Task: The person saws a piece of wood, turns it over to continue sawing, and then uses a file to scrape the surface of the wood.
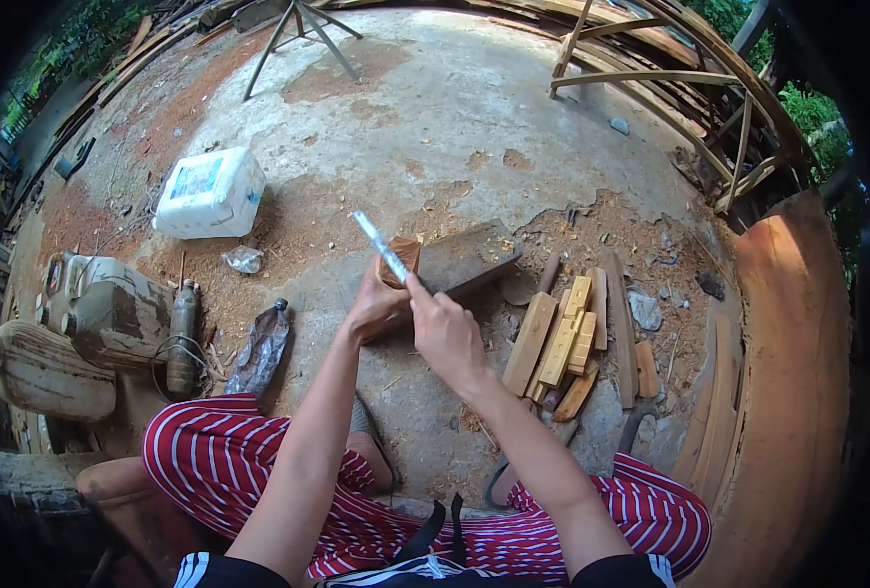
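Note:
My left hand [380, 298] grips a short wooden block [400, 257], its end grain facing up, in front of me. My right hand [447, 335] is closed round the near end of a narrow silvery blade-like tool [380, 243]. That tool slants up and left across the block's top, its tip past the block. Behind and right of my hands, a dark wooden board [469, 257] lies at a slant. To the right of my right hand is a pile of notched wooden pieces [564, 338].
White jug [209, 194] and dirty containers [111, 309] stand left, near a dark bottle [182, 338] and crumpled plastic bottle [260, 343]. A large wooden slab [793, 392] runs along the right. Behind are a metal stand [302, 39] and wooden frame [650, 76]. Shavings litter the concrete.

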Available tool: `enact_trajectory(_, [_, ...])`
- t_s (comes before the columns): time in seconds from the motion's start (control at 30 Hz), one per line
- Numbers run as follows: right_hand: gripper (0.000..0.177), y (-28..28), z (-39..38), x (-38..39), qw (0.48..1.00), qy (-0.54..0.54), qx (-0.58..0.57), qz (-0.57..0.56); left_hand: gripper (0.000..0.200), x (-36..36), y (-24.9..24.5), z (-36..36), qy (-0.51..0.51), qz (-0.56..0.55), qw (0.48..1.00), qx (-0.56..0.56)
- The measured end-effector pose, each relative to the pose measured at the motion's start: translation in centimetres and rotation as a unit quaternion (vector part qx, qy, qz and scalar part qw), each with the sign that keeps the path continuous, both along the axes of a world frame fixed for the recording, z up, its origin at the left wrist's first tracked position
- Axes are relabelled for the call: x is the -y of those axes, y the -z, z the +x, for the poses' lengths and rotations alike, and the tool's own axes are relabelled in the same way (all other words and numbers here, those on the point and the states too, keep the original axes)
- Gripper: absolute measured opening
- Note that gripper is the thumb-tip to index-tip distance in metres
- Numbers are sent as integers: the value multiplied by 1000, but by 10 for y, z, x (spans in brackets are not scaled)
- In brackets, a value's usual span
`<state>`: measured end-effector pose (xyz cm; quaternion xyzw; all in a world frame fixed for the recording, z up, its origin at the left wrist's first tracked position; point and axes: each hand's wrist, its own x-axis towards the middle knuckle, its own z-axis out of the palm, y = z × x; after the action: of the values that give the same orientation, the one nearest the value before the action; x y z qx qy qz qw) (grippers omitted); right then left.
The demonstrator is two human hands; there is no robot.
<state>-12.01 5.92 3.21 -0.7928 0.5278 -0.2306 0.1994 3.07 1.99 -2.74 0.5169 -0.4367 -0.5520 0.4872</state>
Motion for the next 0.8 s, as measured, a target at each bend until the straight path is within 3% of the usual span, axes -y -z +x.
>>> enact_trajectory(0.1, [37, 3, 1, -1, 999, 24, -30, 14, 90, 5, 18, 1, 14, -11, 999, -35])
enact_trajectory(0.13, [37, 12, 1, 16, 999, 43, 1, 2, 90, 6, 21, -1, 21, -81, 995, -51])
enact_trajectory(0.27, [37, 21, 3, 47, 997, 37, 45, -54, 89, 3, 11, -3, 16, -68, 997, -32])
enact_trajectory(0.37, [38, 3, 3, 8, 999, 8, 23, -28, 88, 4, 19, -1, -11, -17, 1000, -19])
enact_trajectory(0.43, [38, 8, 0, -9, 999, -19, -37, -31, 88, 1, 21, -4, -11, -43, 999, -29])
enact_trajectory(0.5, [39, 13, 3, 18, 999, 4, -34, -19, 88, 3, 14, -6, 7, -60, 996, -62])
enact_trajectory(0.6, [36, 15, 8, 55, 996, 59, 60, 2, 89, 6, 18, -2, 12, -71, 996, -53])
enact_trajectory(0.7, [36, 9, 0, 27, 994, 55, 88, -26, 88, 10, 22, -1, 11, -73, 996, -49])
enact_trajectory(0.8, [36, 3, -1, -6, 999, 34, 22, 28, 90, 6, 24, -3, 0, -59, 998, -10])
